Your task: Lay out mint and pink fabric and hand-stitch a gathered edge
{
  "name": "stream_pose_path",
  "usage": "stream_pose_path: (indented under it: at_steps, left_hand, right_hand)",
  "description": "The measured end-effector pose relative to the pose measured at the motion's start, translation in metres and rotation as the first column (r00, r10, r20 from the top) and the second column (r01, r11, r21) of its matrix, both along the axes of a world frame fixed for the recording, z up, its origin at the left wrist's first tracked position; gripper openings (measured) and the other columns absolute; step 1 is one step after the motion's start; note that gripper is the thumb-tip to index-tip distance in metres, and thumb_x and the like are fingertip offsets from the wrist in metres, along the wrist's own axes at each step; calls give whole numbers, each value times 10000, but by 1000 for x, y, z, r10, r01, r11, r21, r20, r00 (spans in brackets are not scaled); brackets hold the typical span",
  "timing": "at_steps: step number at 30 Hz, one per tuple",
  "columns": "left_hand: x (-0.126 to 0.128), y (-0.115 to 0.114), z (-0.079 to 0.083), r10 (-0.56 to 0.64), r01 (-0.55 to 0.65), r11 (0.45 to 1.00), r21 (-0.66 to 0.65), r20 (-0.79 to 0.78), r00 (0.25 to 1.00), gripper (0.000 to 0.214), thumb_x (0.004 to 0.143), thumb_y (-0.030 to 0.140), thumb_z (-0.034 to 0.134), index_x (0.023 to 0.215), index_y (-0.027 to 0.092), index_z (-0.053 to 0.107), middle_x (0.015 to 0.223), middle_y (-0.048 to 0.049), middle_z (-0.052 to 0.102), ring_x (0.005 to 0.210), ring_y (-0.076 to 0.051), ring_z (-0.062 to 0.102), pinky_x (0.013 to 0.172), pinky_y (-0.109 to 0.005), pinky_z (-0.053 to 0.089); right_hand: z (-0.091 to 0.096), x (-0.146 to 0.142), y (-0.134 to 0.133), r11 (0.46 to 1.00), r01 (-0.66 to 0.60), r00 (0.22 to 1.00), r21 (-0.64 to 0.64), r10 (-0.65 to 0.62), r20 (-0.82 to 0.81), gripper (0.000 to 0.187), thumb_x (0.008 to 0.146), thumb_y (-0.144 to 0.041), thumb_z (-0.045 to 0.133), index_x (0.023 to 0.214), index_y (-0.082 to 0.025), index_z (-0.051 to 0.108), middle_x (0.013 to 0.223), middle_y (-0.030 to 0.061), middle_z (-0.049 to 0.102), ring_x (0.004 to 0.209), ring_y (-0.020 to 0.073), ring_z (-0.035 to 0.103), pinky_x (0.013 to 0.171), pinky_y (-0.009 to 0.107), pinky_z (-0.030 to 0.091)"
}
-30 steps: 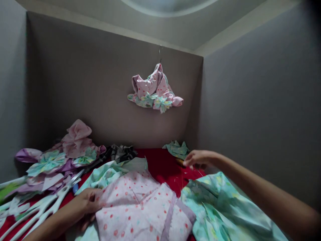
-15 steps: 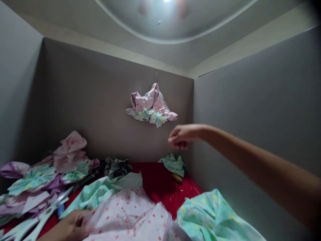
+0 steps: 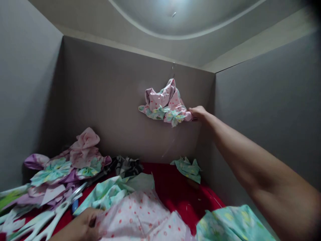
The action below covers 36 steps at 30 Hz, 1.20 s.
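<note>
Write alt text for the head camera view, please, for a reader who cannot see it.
A person's right hand reaches up to a pink and green cloth hanging on a grey wall, while the left hand rests at the edge of a pink dotted cloth. More cloth pieces and scissors lie on a red cloth below.

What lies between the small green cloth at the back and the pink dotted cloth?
In the head view, red cover runs up to the pink cloth, with maybe a spool by the green cloth.
</note>
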<state>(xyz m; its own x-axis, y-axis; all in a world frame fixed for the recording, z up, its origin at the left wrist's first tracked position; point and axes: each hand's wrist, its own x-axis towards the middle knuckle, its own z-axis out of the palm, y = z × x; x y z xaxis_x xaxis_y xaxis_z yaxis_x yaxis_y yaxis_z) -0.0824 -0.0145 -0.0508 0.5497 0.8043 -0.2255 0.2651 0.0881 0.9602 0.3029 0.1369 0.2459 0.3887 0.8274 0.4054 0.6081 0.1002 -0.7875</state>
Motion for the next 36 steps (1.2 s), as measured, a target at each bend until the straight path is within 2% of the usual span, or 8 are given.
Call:
stream_pose_path:
  at_steps: [9,16,19,22,28,31,32,36]
  left_hand:
    - [1,-4,6,31,-30,999,-31,51,998,375,584,484,644,573,158,459,391,23,482,245,-51,319,269,-164,245]
    - [0,-17,23,64,-63,998,26,-54,996,289,634,373,624,579,157,441,429,27,480,298,-68,404,303,-156,274]
    - [1,-19,24,65,-62,997,38,-76,995,298,647,395,611,580,159,441,429,24,471,310,-73,412,317,-165,273]
    - [3,-20,23,99,-91,993,80,-111,989,320,662,445,573,591,164,439,436,27,460,311,-74,401,322,-172,253]
    - [8,-35,31,326,-277,936,218,-234,916,317,694,478,490,632,171,438,462,22,437,363,-112,424,376,-205,259]
    - [26,-67,49,573,-335,731,595,-269,774,249,718,407,498,827,183,479,670,-17,536,536,-149,501,498,-240,341]
    - [36,-81,55,580,-223,661,716,-301,757,267,706,368,523,907,197,488,789,-37,566,624,-168,523,572,-267,374]
    - [77,-124,61,101,363,694,623,-582,807,398,573,158,562,966,221,548,1033,-93,551,896,-253,501,768,-358,391]
  right_hand:
    - [-41,29,-73,984,-102,950,-148,53,-307,373,936,-318,268,880,-80,549,862,125,599,718,158,597,642,326,489]
    - [-175,-22,-209,936,-258,966,-238,244,-85,59,699,-200,616,743,-163,629,776,66,617,740,176,550,774,332,415]
    - [-220,-66,-272,749,-600,754,-279,647,115,112,711,-214,609,813,-198,651,844,51,619,805,185,548,756,310,423]
    - [-241,-93,-307,631,-702,523,-330,771,362,181,807,-157,479,914,-222,609,925,42,585,852,170,519,744,314,417]
    - [-260,-106,-316,674,-695,544,-250,720,431,270,722,-198,607,987,-193,554,1008,72,544,906,207,495,758,346,423]
    - [-270,-103,-315,751,-658,654,-59,608,450,145,764,-145,541,906,-173,546,905,66,557,839,184,512,704,313,428]
    - [-273,-99,-313,781,-625,700,6,557,448,113,778,-119,510,872,-174,541,867,57,558,819,172,516,694,301,424]
    - [-273,-69,-298,892,-417,858,171,325,399,104,796,-109,484,848,-186,531,845,35,568,819,158,527,722,288,419]
